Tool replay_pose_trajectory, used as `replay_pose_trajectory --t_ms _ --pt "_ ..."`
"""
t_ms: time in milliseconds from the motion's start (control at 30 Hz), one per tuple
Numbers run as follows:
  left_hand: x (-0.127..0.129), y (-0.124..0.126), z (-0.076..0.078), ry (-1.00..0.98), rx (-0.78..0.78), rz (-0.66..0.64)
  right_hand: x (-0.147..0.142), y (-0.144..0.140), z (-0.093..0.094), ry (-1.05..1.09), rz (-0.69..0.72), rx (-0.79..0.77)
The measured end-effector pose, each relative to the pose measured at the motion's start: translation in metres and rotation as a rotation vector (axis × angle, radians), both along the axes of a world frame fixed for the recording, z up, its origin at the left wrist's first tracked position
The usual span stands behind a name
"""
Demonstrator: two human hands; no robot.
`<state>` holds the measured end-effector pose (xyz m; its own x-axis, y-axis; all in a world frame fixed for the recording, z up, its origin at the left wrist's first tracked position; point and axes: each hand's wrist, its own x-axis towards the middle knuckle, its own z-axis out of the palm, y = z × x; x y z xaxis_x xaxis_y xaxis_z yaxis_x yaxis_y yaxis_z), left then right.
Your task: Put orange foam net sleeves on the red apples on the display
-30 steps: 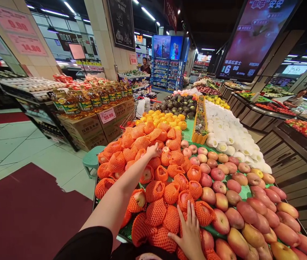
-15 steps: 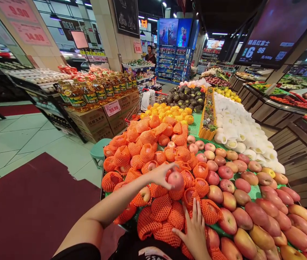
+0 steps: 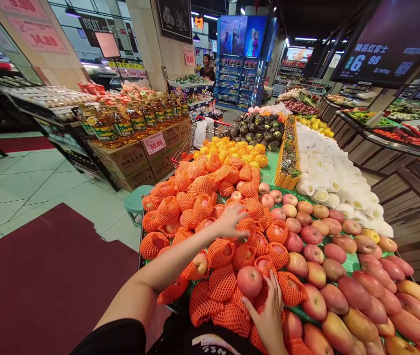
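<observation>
Apple (image 3: 249, 281), 1 bare red fruit, sits on the orange net-wrapped pile, touching the right hand (image 3: 269, 315), fingers spread flat, grip released. Left hand (image 3: 231, 220) reaches over netted apples (image 3: 202, 204), fingers loose, grasping nothing.

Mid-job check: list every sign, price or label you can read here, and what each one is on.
"55.80": white price card on the brown cardboard cartons beneath the cooking oil bottles.
"14.80": pink poster on the beige pillar.
"6 98": dark overhead screen; its Chinese lines are too small to quote.
Carton print, oil bottle labels and the red sign: blurred, unreadable.
White letters on the black garment: cut off.
</observation>
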<state>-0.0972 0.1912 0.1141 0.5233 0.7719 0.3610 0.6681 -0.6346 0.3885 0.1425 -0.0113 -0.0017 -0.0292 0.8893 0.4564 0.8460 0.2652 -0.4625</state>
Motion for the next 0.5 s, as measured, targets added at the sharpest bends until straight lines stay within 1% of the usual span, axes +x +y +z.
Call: replay_pose_trajectory --t_ms 33,67,100,133,200,267,333,400,467,500 --pt "-0.010 0.021 0.007 -0.021 0.031 0.228 -0.003 0.001 0.003 0.012 -0.012 0.011" --pt "-0.020 0.042 0.014 -0.020 0.040 0.415 -0.006 0.002 0.007 0.011 -0.017 0.022" --pt "-0.030 0.061 0.019 -0.002 0.021 0.539 -0.008 0.003 0.010 0.001 -0.015 0.028" --pt "-0.039 0.078 0.023 0.029 -0.012 0.599 -0.010 0.003 0.014 -0.012 -0.006 0.029" --pt "-0.053 0.101 0.029 0.074 -0.096 0.649 -0.012 0.002 0.021 -0.026 0.017 0.031" --pt "-0.061 0.109 0.033 0.079 -0.118 0.654 -0.011 -0.002 0.026 -0.001 0.033 0.038" --pt "-0.062 0.106 0.037 0.058 -0.081 0.663 -0.006 -0.007 0.031 0.072 0.024 0.049" --pt "-0.058 0.090 0.041 0.010 -0.012 0.679 0.001 -0.014 0.035 0.199 -0.019 0.050" --pt "-0.047 0.060 0.043 -0.122 0.089 0.650 0.010 -0.021 0.040 0.376 -0.076 0.015" --pt "-0.039 0.040 0.043 -0.225 0.142 0.595 0.013 -0.024 0.042 0.479 -0.101 -0.015"
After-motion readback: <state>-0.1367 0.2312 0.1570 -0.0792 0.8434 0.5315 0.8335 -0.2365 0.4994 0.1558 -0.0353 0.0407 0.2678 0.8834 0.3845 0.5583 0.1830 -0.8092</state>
